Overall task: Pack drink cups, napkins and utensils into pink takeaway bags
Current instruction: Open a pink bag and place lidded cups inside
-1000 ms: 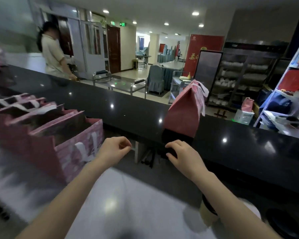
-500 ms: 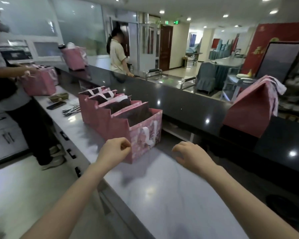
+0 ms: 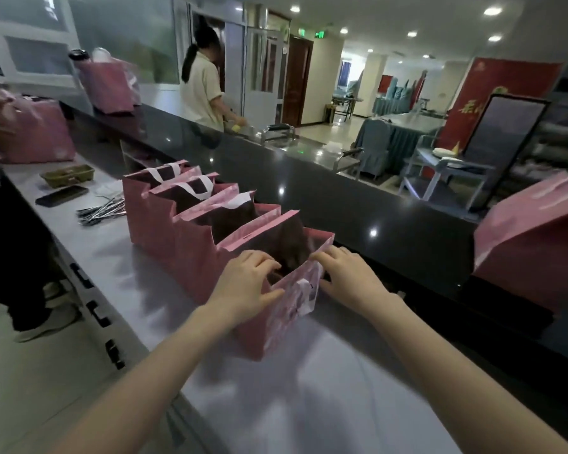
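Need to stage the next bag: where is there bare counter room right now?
Bare steel counter between the nearest pink bag and the near edge. Crowded beyond the bag row: utensils, phone, tray. Left hand and right hand grip the nearest bag's rim.

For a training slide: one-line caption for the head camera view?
Left hand and right hand grip the open mouth of the nearest pink bag in a row on the steel counter.

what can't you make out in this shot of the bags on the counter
Head view only:
- Contents of the nearest pink bag: dark interior, partly covered by the left hand and right hand.
- Bag on the black ledge: cut off by the right edge.
- Utensils: too small and blurred to count.
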`<state>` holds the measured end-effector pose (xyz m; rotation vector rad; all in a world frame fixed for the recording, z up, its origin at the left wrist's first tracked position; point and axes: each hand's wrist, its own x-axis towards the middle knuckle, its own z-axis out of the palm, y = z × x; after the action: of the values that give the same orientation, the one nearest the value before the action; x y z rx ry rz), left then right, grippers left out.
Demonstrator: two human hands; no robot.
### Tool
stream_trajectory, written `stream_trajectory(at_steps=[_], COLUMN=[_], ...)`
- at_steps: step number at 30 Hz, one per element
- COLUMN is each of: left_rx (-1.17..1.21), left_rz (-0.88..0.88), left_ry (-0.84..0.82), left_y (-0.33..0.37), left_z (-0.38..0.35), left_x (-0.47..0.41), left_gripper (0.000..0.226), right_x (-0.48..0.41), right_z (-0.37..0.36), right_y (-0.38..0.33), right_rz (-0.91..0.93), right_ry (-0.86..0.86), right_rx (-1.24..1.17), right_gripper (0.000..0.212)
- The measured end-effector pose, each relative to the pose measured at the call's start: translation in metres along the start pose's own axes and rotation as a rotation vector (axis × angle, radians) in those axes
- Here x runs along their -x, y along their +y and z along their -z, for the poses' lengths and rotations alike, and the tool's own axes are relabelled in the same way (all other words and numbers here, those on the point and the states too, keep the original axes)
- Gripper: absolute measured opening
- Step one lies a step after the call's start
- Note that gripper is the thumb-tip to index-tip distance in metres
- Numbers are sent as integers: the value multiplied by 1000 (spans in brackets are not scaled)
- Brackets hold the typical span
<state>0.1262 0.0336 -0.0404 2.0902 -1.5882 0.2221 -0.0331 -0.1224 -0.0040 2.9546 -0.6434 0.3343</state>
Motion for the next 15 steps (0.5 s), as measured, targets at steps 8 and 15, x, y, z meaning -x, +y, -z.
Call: stream_trajectory(at_steps=[8,15], left_rx=[-34,74], left_rz=[-183,-315], left_ry=[-177,-189], left_y=[-31,-48], left_z=[-21,-14], left_x=[-39,-39], left_gripper=[26,20], right_x=[-71,-56], right_z=[-26,-16], right_y=[0,11], right_rz=[118,133], right_ry=[-189,-251], right_rx=[267,245], right_gripper=[32,15])
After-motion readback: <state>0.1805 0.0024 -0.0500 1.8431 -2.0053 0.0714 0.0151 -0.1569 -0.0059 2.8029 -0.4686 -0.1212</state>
